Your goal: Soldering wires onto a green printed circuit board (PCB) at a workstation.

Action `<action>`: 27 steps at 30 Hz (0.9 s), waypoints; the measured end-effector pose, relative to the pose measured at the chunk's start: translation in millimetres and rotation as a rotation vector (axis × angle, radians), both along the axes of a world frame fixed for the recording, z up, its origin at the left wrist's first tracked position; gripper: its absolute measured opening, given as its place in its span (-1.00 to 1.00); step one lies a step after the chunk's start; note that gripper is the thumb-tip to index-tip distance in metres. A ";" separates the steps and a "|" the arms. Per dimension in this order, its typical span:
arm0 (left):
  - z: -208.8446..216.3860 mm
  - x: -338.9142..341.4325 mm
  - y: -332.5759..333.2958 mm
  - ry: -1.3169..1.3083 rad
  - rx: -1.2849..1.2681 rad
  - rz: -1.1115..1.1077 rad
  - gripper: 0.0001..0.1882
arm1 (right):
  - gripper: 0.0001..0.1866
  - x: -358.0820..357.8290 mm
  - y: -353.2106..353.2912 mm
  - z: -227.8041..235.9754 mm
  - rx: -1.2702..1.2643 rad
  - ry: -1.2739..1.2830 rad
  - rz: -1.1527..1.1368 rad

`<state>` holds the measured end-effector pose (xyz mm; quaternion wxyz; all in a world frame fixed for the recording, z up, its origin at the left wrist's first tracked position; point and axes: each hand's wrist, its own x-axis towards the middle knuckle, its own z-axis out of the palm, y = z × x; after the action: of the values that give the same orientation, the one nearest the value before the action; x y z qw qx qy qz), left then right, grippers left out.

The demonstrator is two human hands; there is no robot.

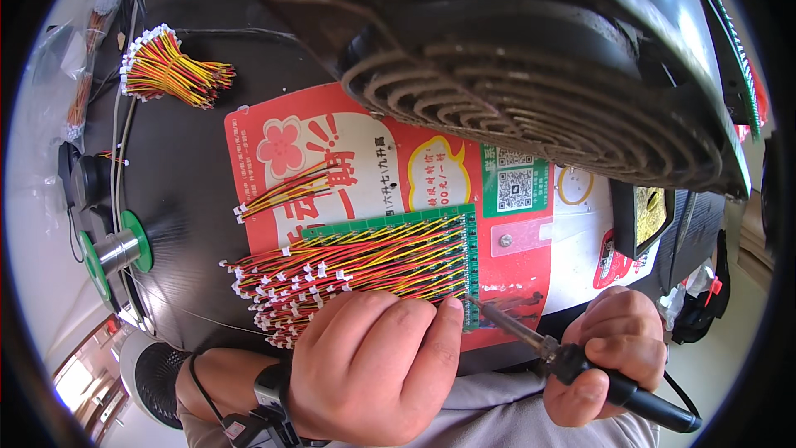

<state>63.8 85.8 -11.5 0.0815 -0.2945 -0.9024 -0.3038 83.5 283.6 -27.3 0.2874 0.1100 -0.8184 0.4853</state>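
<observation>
My right hand (609, 357) grips a soldering iron (634, 398) by its black handle. The iron's metal tip points left, to the right edge of a green circuit board (390, 221). Rows of red, yellow and black wires (381, 261) lie across the board, their white connectors (286, 303) bunched at the left. Over the lower wires rests my left hand (369, 369), its fingers curled and pressed together, with a fingertip close to the iron's tip. What those fingers pinch is hidden. Under the board is a red and white printed sheet (265, 158).
A dark round fan with a grille (514, 108) looms over the far right. At left stands a green-ended solder spool (120, 250), its thin wire trailing toward my left hand. Loose wires (286, 191) and a tied wire bundle (178, 70) lie beyond. A tip-cleaner holder (643, 220) sits at right.
</observation>
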 end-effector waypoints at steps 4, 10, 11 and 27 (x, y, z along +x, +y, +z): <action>1.3 0.0 -0.4 -0.013 -0.003 -0.006 -0.73 | -0.66 0.6 3.6 1.7 -0.038 0.006 0.017; 1.5 -0.4 -1.2 -0.018 -0.009 -0.008 -0.74 | -0.66 0.6 2.1 2.7 -0.030 -0.015 0.003; 1.3 -0.4 -1.3 -0.018 -0.003 -0.011 -0.74 | -0.66 0.5 2.8 2.8 -0.019 -0.008 0.002; -4.0 6.2 -5.6 -0.060 0.043 0.008 -0.73 | -0.69 -1.0 3.9 0.0 -0.027 0.035 0.050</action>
<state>70.1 80.3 -15.5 0.0617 -0.2797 -0.8989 -0.3316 82.5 287.5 -27.4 0.2907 0.1352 -0.8037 0.5013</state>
